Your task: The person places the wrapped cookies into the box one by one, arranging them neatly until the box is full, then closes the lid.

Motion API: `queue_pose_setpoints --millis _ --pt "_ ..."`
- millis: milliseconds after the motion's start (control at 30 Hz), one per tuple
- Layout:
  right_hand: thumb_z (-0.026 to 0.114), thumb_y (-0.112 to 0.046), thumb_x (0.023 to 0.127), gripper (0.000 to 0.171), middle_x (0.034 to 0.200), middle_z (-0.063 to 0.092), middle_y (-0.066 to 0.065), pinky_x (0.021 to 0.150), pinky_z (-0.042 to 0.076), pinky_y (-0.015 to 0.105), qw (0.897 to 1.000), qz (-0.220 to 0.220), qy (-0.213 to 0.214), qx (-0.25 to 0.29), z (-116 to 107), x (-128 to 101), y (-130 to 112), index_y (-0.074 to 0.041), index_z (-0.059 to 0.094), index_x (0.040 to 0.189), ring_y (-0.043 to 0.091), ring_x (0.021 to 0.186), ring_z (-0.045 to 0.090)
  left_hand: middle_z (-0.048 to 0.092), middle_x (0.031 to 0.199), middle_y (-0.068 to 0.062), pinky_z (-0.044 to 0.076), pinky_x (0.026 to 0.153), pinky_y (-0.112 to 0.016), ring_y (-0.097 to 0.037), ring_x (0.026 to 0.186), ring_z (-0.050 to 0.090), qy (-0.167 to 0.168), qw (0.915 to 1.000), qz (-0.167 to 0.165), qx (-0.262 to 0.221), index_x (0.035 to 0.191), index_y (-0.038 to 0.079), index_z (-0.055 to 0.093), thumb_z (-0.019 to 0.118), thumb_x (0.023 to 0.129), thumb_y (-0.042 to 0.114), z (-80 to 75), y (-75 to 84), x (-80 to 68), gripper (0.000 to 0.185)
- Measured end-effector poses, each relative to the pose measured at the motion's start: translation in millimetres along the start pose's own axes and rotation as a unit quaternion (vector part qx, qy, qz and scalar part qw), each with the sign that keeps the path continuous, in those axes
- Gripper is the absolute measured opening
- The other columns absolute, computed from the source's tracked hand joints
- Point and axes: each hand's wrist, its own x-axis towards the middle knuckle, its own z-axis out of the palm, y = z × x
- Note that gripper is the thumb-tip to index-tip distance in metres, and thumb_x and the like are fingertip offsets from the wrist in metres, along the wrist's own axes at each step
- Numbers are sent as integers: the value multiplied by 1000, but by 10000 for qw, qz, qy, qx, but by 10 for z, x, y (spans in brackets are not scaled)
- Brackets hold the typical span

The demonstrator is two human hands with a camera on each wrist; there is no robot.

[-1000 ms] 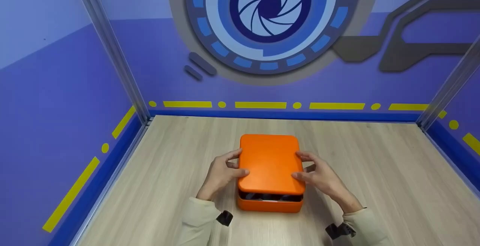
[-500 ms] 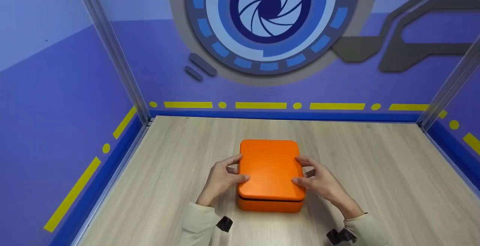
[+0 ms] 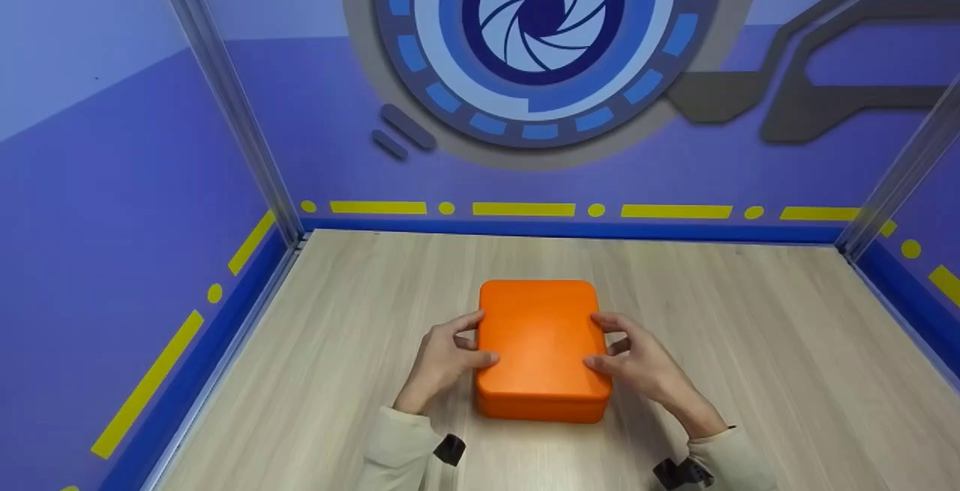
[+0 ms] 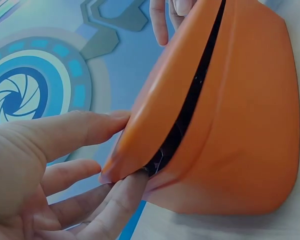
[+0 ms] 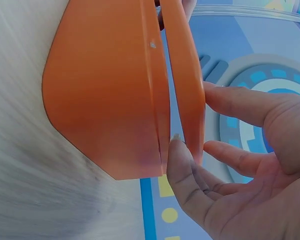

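Note:
An orange lid (image 3: 538,337) covers an orange rectangular box (image 3: 540,410) on the table. My left hand (image 3: 441,362) pinches the lid's left edge, thumb on top and a fingertip under the rim. Opposite it, my right hand (image 3: 643,360) grips the right edge likewise. In the head view the lid's front edge meets the box. Both wrist views show a gap at the sides between lid (image 4: 165,95) and box (image 4: 245,115), wider toward the fingers in the right wrist view. Dark contents show faintly through it in the left wrist view; what they are cannot be told.
The wood-grain table (image 3: 352,311) extends around the box on every side. Blue-purple printed panels (image 3: 315,124) stand at the back and both sides, with metal posts (image 3: 225,101) at the corners. Both wrists wear small black devices (image 3: 450,449).
Both hands have lowered the lid toward the box, its surface shifting slightly toward the person. The dark front gap seen earlier has disappeared in the head view. Both hands keep their grip.

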Motion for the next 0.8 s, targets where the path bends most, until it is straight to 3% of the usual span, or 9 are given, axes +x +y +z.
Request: queue_pose_setpoints --millis 300,600,800 --pt "87 -9 90 67 140 60 18 73 54 28 9998 38 59 -175 19 -1 -9 -3 58 150 26 97 59 66 140 -14 57 80 -35 -19 95 68 7 9999 8 122 151 6 61 91 85 9 -6 -15 4 72" --pt "87 -9 89 66 142 60 19 75 55 30 9995 79 20 -317 24 -10 -15 -2 59 148 26 99 61 67 140 -11 56 80 -34 -18 97 66 -27 9995 -233 195 151 7 61 92 83 10 10 -6 7 74" --pt "89 -11 88 67 141 61 19 74 55 30 9992 107 -36 -393 27 -23 -1 0 59 147 25 97 61 72 128 -11 54 79 -34 -18 93 66 -85 9994 -180 295 151 5 60 91 84 10 24 6 -1 74"
